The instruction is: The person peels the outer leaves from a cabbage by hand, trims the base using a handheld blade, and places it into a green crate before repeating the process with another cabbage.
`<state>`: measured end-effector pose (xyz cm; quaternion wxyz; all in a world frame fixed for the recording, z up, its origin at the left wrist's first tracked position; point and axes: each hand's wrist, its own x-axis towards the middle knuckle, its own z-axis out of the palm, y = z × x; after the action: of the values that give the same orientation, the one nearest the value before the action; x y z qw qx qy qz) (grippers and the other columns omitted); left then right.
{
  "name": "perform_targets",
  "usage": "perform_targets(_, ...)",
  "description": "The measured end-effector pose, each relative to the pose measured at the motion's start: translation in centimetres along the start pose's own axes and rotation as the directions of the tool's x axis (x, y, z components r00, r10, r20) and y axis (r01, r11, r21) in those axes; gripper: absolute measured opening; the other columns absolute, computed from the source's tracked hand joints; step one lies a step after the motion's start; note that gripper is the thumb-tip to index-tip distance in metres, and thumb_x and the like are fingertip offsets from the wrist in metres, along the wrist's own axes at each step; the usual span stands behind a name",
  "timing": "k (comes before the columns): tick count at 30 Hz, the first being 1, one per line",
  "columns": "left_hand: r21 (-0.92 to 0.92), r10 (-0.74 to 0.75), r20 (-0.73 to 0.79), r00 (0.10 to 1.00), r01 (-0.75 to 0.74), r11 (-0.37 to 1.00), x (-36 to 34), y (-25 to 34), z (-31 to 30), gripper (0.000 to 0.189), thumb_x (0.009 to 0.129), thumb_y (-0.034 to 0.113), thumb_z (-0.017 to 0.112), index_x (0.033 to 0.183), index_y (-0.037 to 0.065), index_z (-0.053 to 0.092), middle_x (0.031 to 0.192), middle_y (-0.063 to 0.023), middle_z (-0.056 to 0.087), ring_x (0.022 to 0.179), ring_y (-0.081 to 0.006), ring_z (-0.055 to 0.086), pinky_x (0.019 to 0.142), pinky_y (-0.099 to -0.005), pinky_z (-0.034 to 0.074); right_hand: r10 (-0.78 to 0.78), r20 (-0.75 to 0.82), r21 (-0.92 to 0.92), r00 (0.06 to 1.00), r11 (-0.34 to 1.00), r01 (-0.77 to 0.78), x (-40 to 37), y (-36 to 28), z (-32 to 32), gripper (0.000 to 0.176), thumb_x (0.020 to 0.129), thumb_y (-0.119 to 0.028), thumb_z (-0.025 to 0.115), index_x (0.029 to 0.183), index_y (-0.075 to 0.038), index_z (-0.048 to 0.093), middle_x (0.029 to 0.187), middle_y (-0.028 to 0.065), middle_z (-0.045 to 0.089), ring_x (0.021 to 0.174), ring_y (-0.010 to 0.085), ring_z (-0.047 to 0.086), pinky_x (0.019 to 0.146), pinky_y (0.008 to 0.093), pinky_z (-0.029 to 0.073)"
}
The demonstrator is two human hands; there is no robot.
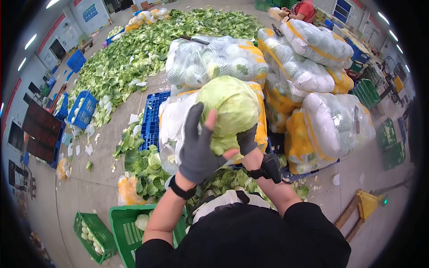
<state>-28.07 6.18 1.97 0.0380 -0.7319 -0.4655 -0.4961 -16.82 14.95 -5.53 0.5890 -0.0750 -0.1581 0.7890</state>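
Observation:
A pale green cabbage (230,105) is held up in front of me, above the bagged cabbages. My right hand (248,139), in a dark glove, supports it from below and the right side, its fingers partly hidden behind the head. My left hand (198,149), in a grey glove with bare thumb and one bare fingertip, overlaps the cabbage's lower left side. Its fingers are spread and stretched upward. Just behind is a clear bag of net-wrapped cabbages (201,62), with a knife (195,39) lying on top.
More bagged cabbages (339,127) are stacked at right, over a blue pallet (152,118) at left. A large leaf pile (129,58) covers the floor behind. Green crates (119,230) stand front left; a yellow pallet jack (367,204) is at right. Another person (305,11) works at the back.

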Motion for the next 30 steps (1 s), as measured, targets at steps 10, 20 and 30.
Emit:
perform_targets(10,-0.392,-0.035,0.215,0.976,0.119,0.912,1.6,-3.5,-3.2,0.088,0.063,0.023,0.077,0.133,0.002,0.028,0.134,-0.0259,0.028,0.125,-0.0361,0.030,0.099,-0.0396,0.031,0.322,0.148,-0.145,0.935,0.942,-0.301,1.5,-3.4,0.7,0.079,0.080,-0.062,0.037,0.137,-0.010,0.021,0.140,0.0125,0.025,0.127,0.0312,0.027,0.103,0.0476,0.024)
perform_targets(20,0.010,-0.068,-0.108,0.992,0.070,0.998,-0.7,-1.7,2.3,0.047,0.058,0.019,0.079,0.092,0.004,0.050,0.087,-0.0127,0.046,0.079,-0.0289,0.049,0.066,-0.0346,0.042,0.119,0.404,0.218,0.907,0.950,-0.222,0.6,0.8,-3.5,0.071,0.082,-0.059,0.034,0.134,-0.011,0.026,0.138,0.0118,0.028,0.126,0.0286,0.029,0.102,0.0454,0.027)
perform_targets(30,-0.112,-0.109,0.141,0.984,0.125,0.986,-5.5,0.8,2.5,0.028,0.059,0.005,0.070,0.078,0.010,0.051,0.071,-0.0096,0.049,0.060,-0.0302,0.052,0.052,-0.0363,0.041,0.066,0.585,0.337,0.808,0.887,-0.316,0.0,2.0,-7.4,0.069,0.083,-0.058,0.034,0.134,-0.012,0.027,0.138,0.0114,0.029,0.126,0.0279,0.029,0.102,0.0449,0.027)
